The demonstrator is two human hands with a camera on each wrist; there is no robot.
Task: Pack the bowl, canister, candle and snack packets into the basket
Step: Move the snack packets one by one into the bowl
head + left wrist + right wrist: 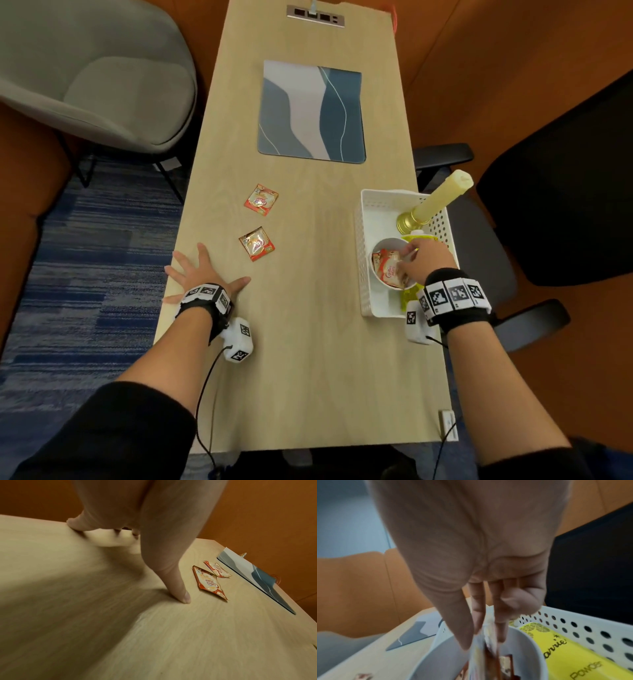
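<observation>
The white perforated basket sits at the table's right edge. Inside it stand the cream candle on a gold base, the yellow canister lying flat, and the white bowl. My right hand reaches into the bowl and pinches a snack packet between thumb and fingers; the packet hangs into the bowl. Two red-and-cream packets lie mid-table. My left hand rests flat, fingers spread, near the left edge, thumb close to the nearer packet.
A blue-and-grey mat lies further up the wooden table. A grey armchair stands at the left and a black office chair at the right. A socket strip sits at the far end.
</observation>
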